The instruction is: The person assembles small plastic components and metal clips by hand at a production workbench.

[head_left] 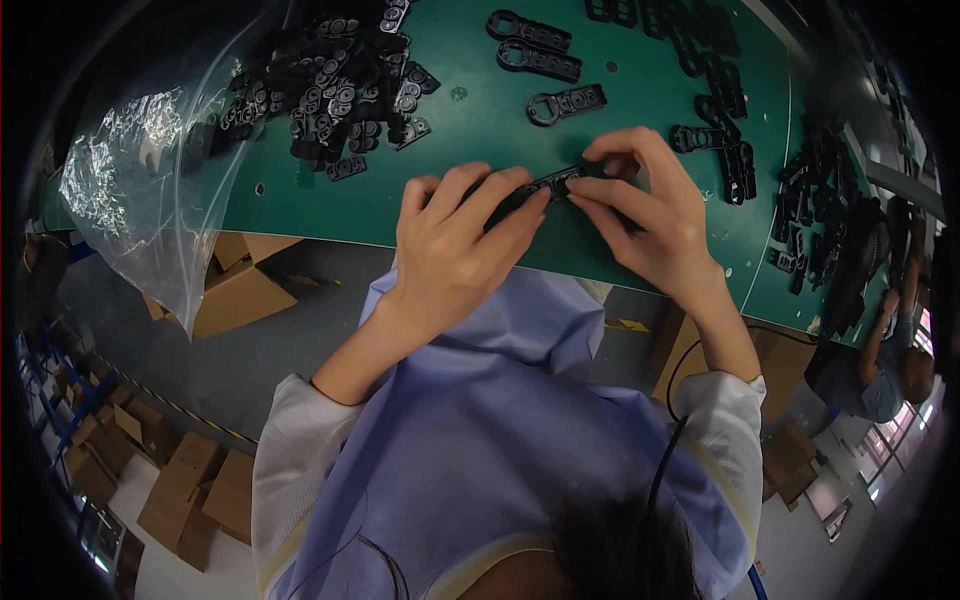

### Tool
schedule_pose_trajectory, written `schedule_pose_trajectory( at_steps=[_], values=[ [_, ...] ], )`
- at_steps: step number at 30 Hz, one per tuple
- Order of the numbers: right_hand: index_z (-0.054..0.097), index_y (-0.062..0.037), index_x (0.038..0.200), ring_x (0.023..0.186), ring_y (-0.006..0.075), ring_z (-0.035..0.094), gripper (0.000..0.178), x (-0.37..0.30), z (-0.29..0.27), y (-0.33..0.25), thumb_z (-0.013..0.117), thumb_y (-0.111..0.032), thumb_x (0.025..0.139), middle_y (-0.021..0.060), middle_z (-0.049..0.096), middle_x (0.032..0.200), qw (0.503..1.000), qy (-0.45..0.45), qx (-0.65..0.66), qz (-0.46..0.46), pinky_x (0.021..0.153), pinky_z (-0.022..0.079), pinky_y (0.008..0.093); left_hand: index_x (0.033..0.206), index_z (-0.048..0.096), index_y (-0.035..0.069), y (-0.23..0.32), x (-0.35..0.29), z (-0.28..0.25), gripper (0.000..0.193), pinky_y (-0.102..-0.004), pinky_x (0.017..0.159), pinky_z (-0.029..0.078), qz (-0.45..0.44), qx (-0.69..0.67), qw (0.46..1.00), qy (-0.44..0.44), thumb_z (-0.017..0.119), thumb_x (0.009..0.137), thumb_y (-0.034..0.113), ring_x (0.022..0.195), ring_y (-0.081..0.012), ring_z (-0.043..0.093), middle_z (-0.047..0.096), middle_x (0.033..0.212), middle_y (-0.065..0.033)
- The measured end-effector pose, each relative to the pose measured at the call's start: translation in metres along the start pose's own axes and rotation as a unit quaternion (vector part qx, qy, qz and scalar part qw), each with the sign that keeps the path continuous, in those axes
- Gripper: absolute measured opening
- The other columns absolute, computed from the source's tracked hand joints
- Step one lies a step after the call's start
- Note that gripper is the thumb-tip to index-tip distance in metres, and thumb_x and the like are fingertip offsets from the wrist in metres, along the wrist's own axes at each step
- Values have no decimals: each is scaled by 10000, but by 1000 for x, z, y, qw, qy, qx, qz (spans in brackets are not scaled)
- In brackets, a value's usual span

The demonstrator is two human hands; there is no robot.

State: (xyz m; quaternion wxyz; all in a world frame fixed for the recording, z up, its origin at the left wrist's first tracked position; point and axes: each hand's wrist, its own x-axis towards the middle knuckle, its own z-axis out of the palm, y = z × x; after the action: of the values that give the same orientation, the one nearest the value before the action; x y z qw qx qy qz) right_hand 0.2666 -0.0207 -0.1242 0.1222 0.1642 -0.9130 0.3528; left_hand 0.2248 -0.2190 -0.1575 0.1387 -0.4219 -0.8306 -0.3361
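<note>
On the green table [640, 90], near its front edge at frame centre, a black plastic strip [552, 184] lies left to right, pinched at each end between left hand [455, 250] and right hand [640, 215], equally near

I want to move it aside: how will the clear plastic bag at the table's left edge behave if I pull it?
The clear plastic bag is probably floppy and light: it looks thin, crinkled and sags over the green table edge. It may slide easily, dragging some small black parts lying at its mouth.
</note>
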Motion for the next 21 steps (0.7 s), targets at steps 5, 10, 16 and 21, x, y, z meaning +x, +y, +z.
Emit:
schedule_pose_trajectory(
  at_steps=[5, 10, 16, 21],
  values=[
    [692, -39, 893, 761, 215, 538, 251, -10, 0, -9, 731, 27, 654, 64, 575, 898, 987, 8, -163, -6, 634, 431, 318, 950, 716, 139, 2, 1, 2, 268, -312, 722, 348, -1, 11, 1000, -3, 737, 687, 91, 875, -195, 564, 638, 1017, 18],
    [703, -78, 930, 759, 216, 522, 279, -7, 4, -15, 704, 26, 671, 62, 570, 899, 977, -12, -211, 14, 652, 389, 324, 954, 710, 129, 2, 7, 0, 267, -314, 701, 350, 2, 1, 1000, -10, 721, 695, 69, 860, -189, 565, 633, 983, 11],
    [693, -78, 969, 766, 223, 539, 292, -19, -31, 14, 705, 18, 693, 68, 570, 923, 976, 78, -199, 50, 670, 433, 327, 959, 697, 108, -10, 31, 9, 262, -313, 656, 360, 13, 2, 1000, -27, 716, 701, 65, 798, -180, 548, 603, 900, 4],
    [669, -59, 1011, 747, 232, 546, 315, -29, -29, 23, 706, 18, 707, 75, 579, 949, 978, 94, -160, 97, 676, 473, 322, 945, 683, 95, -11, 48, 14, 234, -311, 630, 375, 31, -18, 999, -38, 710, 714, 68, 764, -183, 535, 579, 866, -1]
  ],
)
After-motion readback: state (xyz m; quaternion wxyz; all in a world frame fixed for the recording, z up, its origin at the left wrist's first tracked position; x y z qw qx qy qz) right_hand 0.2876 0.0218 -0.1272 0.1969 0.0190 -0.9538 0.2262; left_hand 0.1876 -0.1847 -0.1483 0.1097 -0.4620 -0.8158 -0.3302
